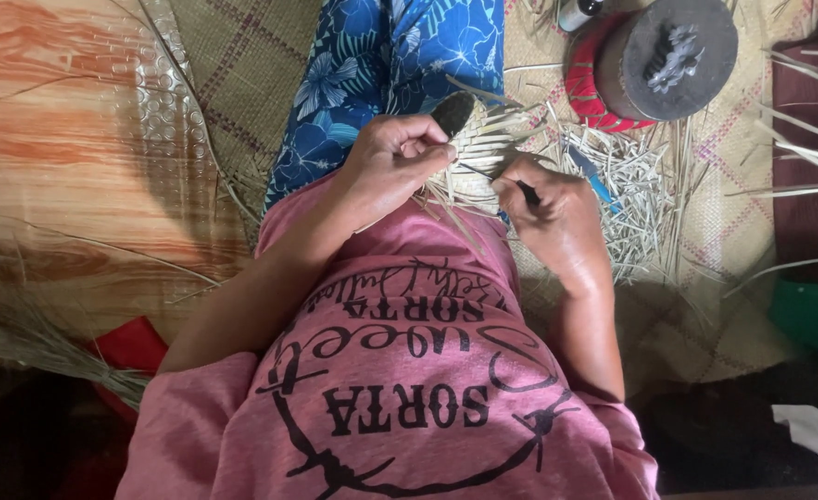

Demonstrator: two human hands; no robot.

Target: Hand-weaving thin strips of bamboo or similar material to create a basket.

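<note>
**Woven piece held between both hands, tool tip pointing into it from the right**

At the far left of the frame lies a wood-patterned sheet (57, 139), with a bundle of dry grass (29, 343) at the lower left. Moving toward the centre, the left hand (392, 157) curls around the near edge of a small woven straw piece (478, 148); its fingers are folded together, thumb pressed over the weave, pinching it steady.

The woven piece sits just above centre frame, over the lap in blue floral cloth (381, 65), loose strands fanning downward and rightward. It lies directly between the two hands, touching the left one.

To its right, the right hand (557, 218) closes in a fist-like pinch on a thin dark tool (506, 182). The tool's long axis runs from lower right to upper left, its tip aimed into the weave's lower edge.

Farther right lie cut straw scraps (631, 185) on a woven mat (733, 213), and at the upper right a round dark-topped object (668, 56).
</note>
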